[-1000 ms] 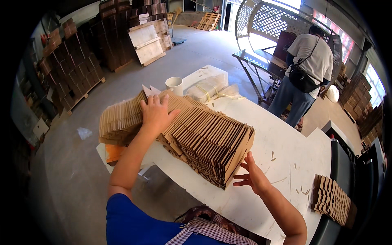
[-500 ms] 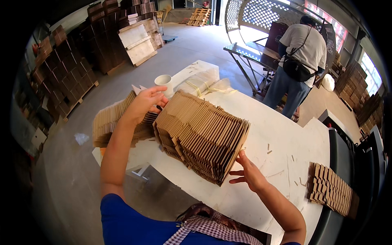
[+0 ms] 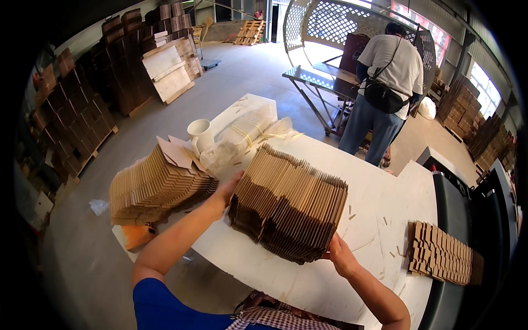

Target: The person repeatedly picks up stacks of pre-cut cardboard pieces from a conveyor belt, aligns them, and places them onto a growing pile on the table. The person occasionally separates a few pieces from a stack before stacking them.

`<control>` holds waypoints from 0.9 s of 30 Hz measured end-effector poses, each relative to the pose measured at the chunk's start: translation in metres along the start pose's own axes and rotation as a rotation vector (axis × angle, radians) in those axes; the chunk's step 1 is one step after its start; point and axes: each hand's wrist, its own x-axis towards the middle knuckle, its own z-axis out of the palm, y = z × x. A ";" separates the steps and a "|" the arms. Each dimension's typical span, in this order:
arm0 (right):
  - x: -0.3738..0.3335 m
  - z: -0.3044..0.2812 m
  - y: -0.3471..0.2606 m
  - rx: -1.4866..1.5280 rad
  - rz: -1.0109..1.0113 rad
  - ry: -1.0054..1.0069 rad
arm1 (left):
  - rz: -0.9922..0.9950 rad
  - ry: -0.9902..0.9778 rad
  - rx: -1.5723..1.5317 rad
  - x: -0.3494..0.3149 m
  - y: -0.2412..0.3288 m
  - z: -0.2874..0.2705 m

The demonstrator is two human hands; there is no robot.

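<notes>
A thick row of brown folded cardboard pieces, standing on edge and packed face to face, is squeezed between my two hands over the white table. My left hand presses its left end, with the fingers partly hidden behind it. At the lower right end my right hand grips the row, its fingertips tucked out of sight underneath. Whether the row touches the tabletop, I cannot tell. A second row of similar cardboard pieces leans to the left of my left hand, with loose flat pieces on top.
A white mug stands beside a plastic-wrapped bundle on the white table. More cardboard lies by a black machine at right. Small scraps dot the tabletop. Another person works beyond; stacked cartons stand at left.
The cardboard row has shifted right and turned slightly. My left hand came from beyond its far left corner to press its left end; my right hand closed in on the right end.
</notes>
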 end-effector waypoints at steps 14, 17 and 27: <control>0.211 -0.092 -0.098 -0.156 -0.039 0.179 | 0.041 -0.073 -0.159 0.308 0.046 -0.070; 0.225 -0.079 -0.092 -0.283 -0.016 0.275 | 0.113 0.016 -0.438 0.312 0.087 -0.089; 0.238 -0.063 -0.075 -0.410 -0.199 0.404 | 0.205 0.443 0.228 0.257 0.108 -0.110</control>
